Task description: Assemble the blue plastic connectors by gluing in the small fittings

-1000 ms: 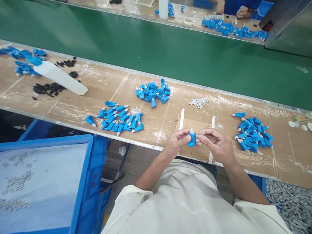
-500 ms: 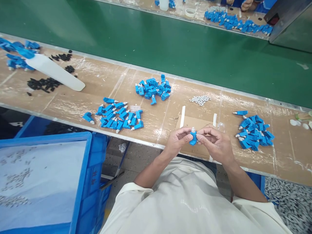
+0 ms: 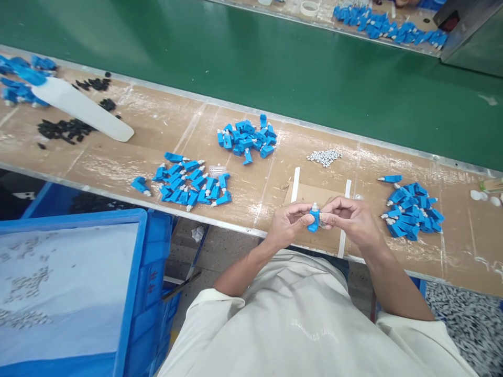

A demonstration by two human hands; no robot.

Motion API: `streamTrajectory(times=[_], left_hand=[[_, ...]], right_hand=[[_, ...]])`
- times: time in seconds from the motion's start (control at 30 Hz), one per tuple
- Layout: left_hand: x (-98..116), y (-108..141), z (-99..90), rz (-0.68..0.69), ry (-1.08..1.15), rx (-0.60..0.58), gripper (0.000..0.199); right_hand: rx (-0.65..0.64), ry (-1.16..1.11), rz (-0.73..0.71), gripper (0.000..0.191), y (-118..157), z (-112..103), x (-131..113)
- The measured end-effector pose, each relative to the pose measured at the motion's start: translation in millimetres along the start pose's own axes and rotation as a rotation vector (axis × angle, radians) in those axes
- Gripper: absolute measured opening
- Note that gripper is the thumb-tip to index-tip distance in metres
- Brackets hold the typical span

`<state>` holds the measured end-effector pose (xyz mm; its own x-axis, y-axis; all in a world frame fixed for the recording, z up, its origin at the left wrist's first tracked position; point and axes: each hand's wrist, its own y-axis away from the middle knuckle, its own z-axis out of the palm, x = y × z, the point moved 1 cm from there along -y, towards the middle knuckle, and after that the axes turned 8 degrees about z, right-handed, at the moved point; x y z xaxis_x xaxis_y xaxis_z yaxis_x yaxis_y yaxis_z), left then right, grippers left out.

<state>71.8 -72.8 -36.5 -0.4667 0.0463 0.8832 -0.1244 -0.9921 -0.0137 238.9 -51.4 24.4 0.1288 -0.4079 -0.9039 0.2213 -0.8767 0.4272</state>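
Note:
A small blue part (image 3: 313, 221) with a white tip pointing up is between my two hands, over a cardboard sheet (image 3: 314, 195) taped to the bench. My left hand (image 3: 288, 222) pinches its left side with thumb and forefinger. On the other side, my right hand (image 3: 348, 217) has thumb and fingers pressed together at the part's right edge; a small greyish piece shows faintly at those fingertips, too small to name. Beyond the sheet lies a little heap of small silvery pieces (image 3: 324, 157). Right of my hands is a pile of blue parts (image 3: 412, 210).
More blue parts lie in a left pile (image 3: 192, 180) and a middle pile (image 3: 247, 137). A white bottle-like object (image 3: 84, 109) rests near black pieces (image 3: 65, 131). A green belt (image 3: 251, 68) runs behind the bench (image 3: 149, 125). A blue crate (image 3: 131, 283) stands lower left.
The view has shifted slightly. My right hand's fingers have drawn closer together at the blue part's right side, and the blue part has turned a little. My left hand keeps its pinch.

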Motion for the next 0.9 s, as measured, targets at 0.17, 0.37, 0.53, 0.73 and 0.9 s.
streamTrajectory(times=[0.17, 0.37, 0.53, 0.73, 0.9], left_hand=[[-0.5, -2.8, 1.5, -0.018, 0.01, -0.033, 0.045], [2.2, -4.4, 3.0, -0.053, 0.039, -0.047, 0.046], [5.6, -3.6, 7.3, -0.104, 0.112, -0.056, 0.051], [0.9, -4.1, 12.9, -0.165, 0.15, -0.051, 0.058], [-1.3, -4.9, 16.9, -0.207, 0.179, -0.043, 0.06]], right_hand=[[-0.075, -0.058, 0.022, 0.042, -6.9, -6.8, 6.0], [-0.081, -0.131, 0.09, 0.043, -12.6, -12.5, 16.9], [-0.169, -0.206, 0.117, 0.048, -8.0, -21.7, 14.8], [-0.267, -0.17, 0.115, 0.049, -8.6, -17.2, 18.7], [-0.284, -0.222, 0.085, 0.046, -10.6, -7.9, 17.9]])
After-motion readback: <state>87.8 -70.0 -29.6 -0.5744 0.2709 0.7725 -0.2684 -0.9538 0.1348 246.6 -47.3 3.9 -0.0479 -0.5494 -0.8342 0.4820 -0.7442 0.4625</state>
